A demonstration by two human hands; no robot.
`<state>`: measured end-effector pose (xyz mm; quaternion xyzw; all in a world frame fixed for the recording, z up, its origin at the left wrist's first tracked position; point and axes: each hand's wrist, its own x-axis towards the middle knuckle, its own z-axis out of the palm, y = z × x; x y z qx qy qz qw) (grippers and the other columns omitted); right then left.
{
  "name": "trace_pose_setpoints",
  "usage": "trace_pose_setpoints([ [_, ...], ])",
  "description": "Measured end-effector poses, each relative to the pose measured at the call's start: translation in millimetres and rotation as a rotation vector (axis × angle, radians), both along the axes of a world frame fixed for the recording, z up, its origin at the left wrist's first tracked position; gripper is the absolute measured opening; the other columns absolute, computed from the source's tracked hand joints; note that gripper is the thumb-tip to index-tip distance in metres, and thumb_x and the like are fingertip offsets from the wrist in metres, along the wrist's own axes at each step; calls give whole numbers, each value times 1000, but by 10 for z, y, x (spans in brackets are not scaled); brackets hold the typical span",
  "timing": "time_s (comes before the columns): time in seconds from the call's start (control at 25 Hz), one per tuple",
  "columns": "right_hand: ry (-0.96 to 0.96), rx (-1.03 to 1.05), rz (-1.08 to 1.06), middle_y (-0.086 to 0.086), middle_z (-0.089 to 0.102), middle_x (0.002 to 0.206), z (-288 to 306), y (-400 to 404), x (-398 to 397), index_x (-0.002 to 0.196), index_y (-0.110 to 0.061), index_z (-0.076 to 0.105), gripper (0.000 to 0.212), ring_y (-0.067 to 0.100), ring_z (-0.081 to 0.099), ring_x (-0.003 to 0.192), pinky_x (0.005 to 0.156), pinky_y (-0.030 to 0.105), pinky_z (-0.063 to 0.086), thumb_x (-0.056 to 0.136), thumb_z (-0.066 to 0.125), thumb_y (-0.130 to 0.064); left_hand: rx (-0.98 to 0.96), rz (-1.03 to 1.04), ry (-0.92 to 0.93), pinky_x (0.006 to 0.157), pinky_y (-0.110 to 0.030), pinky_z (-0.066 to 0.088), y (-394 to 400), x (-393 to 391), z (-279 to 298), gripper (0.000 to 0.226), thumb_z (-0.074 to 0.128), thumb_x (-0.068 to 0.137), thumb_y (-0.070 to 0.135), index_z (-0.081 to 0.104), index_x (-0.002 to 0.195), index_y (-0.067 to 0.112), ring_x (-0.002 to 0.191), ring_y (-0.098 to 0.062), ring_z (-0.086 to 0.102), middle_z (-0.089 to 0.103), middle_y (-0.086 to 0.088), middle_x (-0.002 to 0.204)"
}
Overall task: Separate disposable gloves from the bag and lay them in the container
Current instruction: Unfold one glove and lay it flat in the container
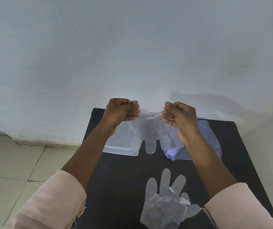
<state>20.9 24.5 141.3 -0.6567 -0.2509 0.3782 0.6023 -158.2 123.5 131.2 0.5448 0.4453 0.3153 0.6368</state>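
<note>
Glove (149, 129), clear film, hangs between both raised hands over the black table (125, 176). Left hand (120, 111) and right hand (178, 114) each pinch a cuff corner, fingers curled tight, likely pulling layers apart. Container (122, 150) sits behind left, bag (210, 138) right; another glove (165, 202) lies flat nearer the person.

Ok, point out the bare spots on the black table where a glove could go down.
Bare black table lies between the container and the flat glove, beside the left forearm. A smaller patch sits right of the bag. The far edge is crowded: container, bag, and the glove held in left hand and right hand.
</note>
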Motion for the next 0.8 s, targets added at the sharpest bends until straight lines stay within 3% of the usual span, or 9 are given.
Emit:
trace_pose_setpoints([
  [0.32, -159, -58, 39, 3, 71, 73, -280, 876, -288, 68, -20, 61, 22, 19, 73, 74, 72, 33, 56, 90, 62, -18, 27, 10, 34, 62, -25, 58, 881, -263, -228, 16, 68, 89, 21, 73, 86, 6, 71, -19, 74, 74, -9, 79],
  [0.52, -217, -119, 43, 8, 74, 78, -448, 1393, -303, 76, -15, 56, 16, 22, 74, 74, 70, 32, 57, 92, 55, -19, -8, 74, 73, 70, -30, 58, 1275, -186, -322, 10, 63, 89, 11, 72, 90, 7, 69, -18, 72, 73, -8, 82],
  [0.68, -261, -72, 9, 10, 75, 83, -421, 1734, -252, 78, -13, 56, 13, 18, 73, 71, 69, 33, 58, 90, 52, -16, 17, 126, 51, 72, -32, 57, 1526, -102, -230, 10, 63, 86, 5, 72, 84, 10, 70, -20, 72, 72, -7, 82],
  [0.8, -342, 24, 26, 7, 75, 82, -309, 1905, -221, 74, -16, 53, 19, 16, 74, 75, 74, 35, 58, 93, 53, -20, 149, 138, 33, 76, -34, 58, 1673, -87, -120, 15, 61, 85, 6, 71, 76, 14, 75, -19, 73, 71, -6, 82],
])
